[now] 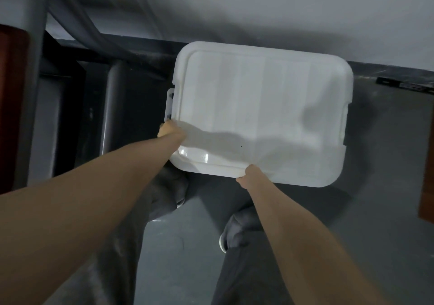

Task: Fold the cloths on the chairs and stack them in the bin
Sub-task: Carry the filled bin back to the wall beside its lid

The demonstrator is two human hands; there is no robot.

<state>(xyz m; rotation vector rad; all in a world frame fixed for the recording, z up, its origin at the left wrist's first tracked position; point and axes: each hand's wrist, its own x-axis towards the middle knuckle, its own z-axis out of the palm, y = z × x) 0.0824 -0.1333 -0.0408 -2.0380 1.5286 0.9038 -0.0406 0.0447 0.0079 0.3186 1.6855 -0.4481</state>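
Observation:
A white plastic bin with its lid point(260, 107) on stands on the grey floor against the wall, seen from straight above. My left hand point(169, 129) grips the lid's left edge near the near-left corner, just below a white side latch point(170, 104). My right hand point(249, 174) grips the lid's near edge, fingers curled under the rim. No cloths or chairs are in view, and the bin's inside is hidden by the lid.
A grey metal post point(110, 107) and dark frame stand left of the bin. A reddish-brown wooden panel point(11, 102) sits at far left, another point(427, 182) at far right. My grey trousers and shoes point(231, 232) are on the floor just before the bin.

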